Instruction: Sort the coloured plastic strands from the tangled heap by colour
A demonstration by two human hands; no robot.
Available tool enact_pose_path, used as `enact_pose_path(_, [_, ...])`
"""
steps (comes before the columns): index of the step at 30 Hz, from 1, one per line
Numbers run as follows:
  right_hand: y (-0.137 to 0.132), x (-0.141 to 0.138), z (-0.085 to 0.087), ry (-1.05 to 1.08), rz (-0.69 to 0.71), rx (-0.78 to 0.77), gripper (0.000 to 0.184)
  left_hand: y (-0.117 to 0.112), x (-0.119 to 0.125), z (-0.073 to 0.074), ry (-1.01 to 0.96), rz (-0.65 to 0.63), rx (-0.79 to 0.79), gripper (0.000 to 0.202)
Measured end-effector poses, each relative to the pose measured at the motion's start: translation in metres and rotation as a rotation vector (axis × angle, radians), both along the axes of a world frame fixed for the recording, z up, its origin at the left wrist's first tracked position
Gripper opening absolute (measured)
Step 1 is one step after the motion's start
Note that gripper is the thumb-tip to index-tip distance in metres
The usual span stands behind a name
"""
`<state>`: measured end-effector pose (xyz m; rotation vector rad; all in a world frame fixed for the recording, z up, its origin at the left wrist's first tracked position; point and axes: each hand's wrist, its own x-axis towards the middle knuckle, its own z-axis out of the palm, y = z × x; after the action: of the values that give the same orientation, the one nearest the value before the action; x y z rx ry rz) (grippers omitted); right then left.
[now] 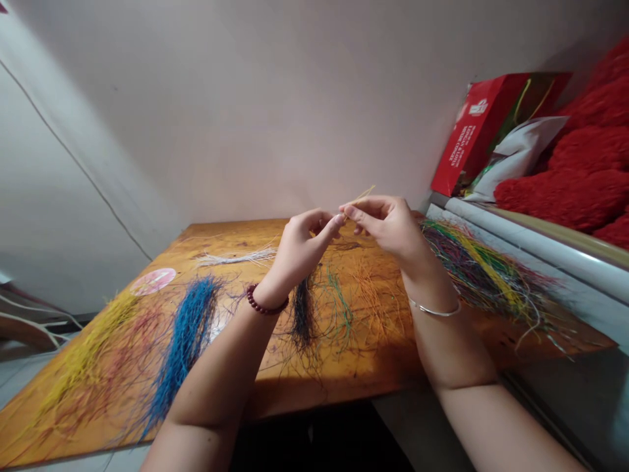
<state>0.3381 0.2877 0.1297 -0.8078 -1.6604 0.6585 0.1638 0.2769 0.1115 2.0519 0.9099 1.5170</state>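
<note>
Above the far part of the wooden table (pixel 363 367), my two hands meet at the fingertips. A few thin yellow wire-like strands (pixel 366 193) poke up past the fingers of my right hand (pixel 386 226), which pinches them between thumb and forefinger. My left hand (pixel 307 246) is also closed in a pinch, its thumb tip against the right fingertips; what lies inside it is hidden. Below them on the table are a black bundle (pixel 302 311), some green strands (pixel 341 301) and loose orange strands (pixel 376 295).
Left of my arms lie blue (pixel 184 347), red (pixel 135 344), yellow (pixel 88 357) and white bundles (pixel 238 257), plus a round pink-white sticker (pixel 153 280). A mixed-colour heap (pixel 484 265) lies right. Beyond it are a red box (pixel 474 134) and red fluffy material (pixel 584 170). A wall stands behind.
</note>
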Motion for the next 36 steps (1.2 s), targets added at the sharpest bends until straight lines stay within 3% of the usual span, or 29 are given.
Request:
enact_pose_path(5, [0.006, -0.001, -0.002, 0.055, -0.137, 0.102, 0.036, -0.004, -0.001, 0.005, 0.099, 0.051, 0.048, 0.036])
enact_pose_path(11, [0.020, 0.019, -0.002, 0.036, -0.342, 0.296, 0.032, -0.013, -0.002, 0.010, 0.245, 0.101, 0.071, 0.032])
enact_pose_path(16, [0.041, 0.035, -0.006, 0.008, -0.408, 0.395, 0.029, -0.029, -0.003, 0.016, 0.403, 0.084, 0.115, 0.023])
enact_pose_path(22, [0.069, 0.034, -0.022, -0.040, -0.383, 0.328, 0.029, -0.035, -0.011, 0.020, 0.600, 0.000, 0.144, 0.018])
enact_pose_path(28, [0.060, 0.029, -0.017, -0.037, -0.397, 0.193, 0.030, -0.031, -0.021, 0.019, 0.694, -0.049, 0.179, 0.017])
enact_pose_path(32, [0.055, 0.025, -0.015, -0.056, -0.419, 0.192, 0.024, -0.036, -0.024, 0.021, 0.734, -0.070, 0.208, 0.017])
enact_pose_path(36, [0.051, 0.020, -0.017, -0.084, -0.455, 0.251, 0.029, -0.048, -0.025, 0.027, 0.777, -0.103, 0.218, 0.017])
